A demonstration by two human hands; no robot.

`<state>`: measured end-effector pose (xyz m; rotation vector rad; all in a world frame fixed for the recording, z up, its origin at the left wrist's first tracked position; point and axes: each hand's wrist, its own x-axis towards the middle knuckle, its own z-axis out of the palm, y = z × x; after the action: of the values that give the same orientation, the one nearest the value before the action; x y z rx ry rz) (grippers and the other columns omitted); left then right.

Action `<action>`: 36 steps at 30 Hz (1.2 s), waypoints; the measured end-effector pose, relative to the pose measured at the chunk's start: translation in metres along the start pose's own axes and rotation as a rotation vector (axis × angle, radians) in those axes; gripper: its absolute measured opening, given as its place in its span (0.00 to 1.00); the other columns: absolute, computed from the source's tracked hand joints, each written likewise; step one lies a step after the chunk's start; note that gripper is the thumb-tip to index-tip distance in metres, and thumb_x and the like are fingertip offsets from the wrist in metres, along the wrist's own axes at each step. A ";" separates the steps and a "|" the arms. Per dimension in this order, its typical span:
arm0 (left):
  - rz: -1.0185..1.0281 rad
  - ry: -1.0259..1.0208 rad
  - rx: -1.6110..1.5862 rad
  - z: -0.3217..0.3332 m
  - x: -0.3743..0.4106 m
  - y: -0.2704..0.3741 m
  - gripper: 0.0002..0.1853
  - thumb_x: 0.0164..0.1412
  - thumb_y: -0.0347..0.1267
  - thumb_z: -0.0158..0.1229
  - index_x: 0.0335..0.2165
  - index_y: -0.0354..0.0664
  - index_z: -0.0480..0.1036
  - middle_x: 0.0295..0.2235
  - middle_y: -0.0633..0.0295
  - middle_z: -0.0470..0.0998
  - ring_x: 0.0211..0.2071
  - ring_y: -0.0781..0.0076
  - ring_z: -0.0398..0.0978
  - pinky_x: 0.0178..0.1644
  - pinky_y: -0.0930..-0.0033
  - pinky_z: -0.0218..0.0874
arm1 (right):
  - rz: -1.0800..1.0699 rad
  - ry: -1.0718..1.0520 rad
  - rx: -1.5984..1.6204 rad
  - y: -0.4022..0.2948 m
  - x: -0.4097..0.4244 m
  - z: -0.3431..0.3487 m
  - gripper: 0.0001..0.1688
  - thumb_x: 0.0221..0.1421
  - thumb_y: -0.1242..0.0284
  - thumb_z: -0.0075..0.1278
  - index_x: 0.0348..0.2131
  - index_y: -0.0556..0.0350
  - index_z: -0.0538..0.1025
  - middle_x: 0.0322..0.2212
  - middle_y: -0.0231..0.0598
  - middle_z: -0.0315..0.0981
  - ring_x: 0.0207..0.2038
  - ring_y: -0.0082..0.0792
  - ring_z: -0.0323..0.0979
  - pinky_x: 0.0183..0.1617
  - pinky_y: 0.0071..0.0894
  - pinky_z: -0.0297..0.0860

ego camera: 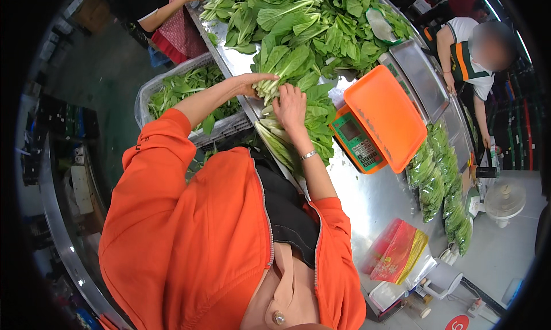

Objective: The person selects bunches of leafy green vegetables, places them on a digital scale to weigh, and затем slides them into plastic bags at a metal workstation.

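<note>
My left hand (254, 83) grips a bunch of leafy greens (286, 65) near its pale stalk ends, the thumb side lying across the stalks. Close beside it, my right hand (291, 106) has its fingers bent against the near side of those stalks; whether it pinches any of them is hidden. Below and beside my right hand lie more leafy greens (316, 127), with pale stems (273, 132) towards the table's near edge. Beyond the bunch, a large heap of loose greens (301, 15) covers the far part of the metal table (357, 200).
An orange weighing scale (383, 119) stands right of my hands, with a steel-topped scale (419, 78) behind. Bagged greens (434, 179) and a red plastic bag (398, 252) lie further right. A lined crate (193, 71) of greens stands left. Co-workers stand at upper left and right.
</note>
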<state>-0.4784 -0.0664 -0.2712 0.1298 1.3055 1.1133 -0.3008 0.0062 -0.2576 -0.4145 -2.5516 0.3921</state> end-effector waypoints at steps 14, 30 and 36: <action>0.319 0.016 -0.032 0.018 -0.005 -0.010 0.30 0.44 0.39 0.64 0.46 0.39 0.64 0.39 0.57 0.72 0.40 0.66 0.70 0.43 0.60 0.65 | 0.024 -0.043 -0.010 0.001 0.000 0.000 0.18 0.41 0.70 0.51 0.35 0.58 0.68 0.36 0.43 0.66 0.38 0.42 0.63 0.41 0.38 0.58; 0.349 -0.027 -0.641 -0.061 -0.049 -0.014 0.27 0.48 0.31 0.62 0.46 0.34 0.62 0.44 0.51 0.69 0.46 0.57 0.68 0.50 0.38 0.58 | -0.018 -0.024 -0.007 -0.001 -0.005 -0.001 0.16 0.42 0.69 0.52 0.33 0.56 0.72 0.38 0.35 0.68 0.40 0.37 0.63 0.41 0.35 0.58; 0.367 -0.108 -0.610 -0.072 -0.058 -0.017 0.29 0.49 0.34 0.61 0.48 0.34 0.61 0.45 0.49 0.68 0.45 0.53 0.69 0.51 0.44 0.59 | 0.121 -0.052 0.077 -0.028 0.017 -0.005 0.16 0.49 0.65 0.49 0.33 0.60 0.73 0.33 0.43 0.72 0.36 0.44 0.66 0.39 0.38 0.61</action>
<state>-0.5187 -0.1512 -0.2659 -0.0281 0.8147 1.7489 -0.3179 -0.0122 -0.2358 -0.5375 -2.5594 0.5505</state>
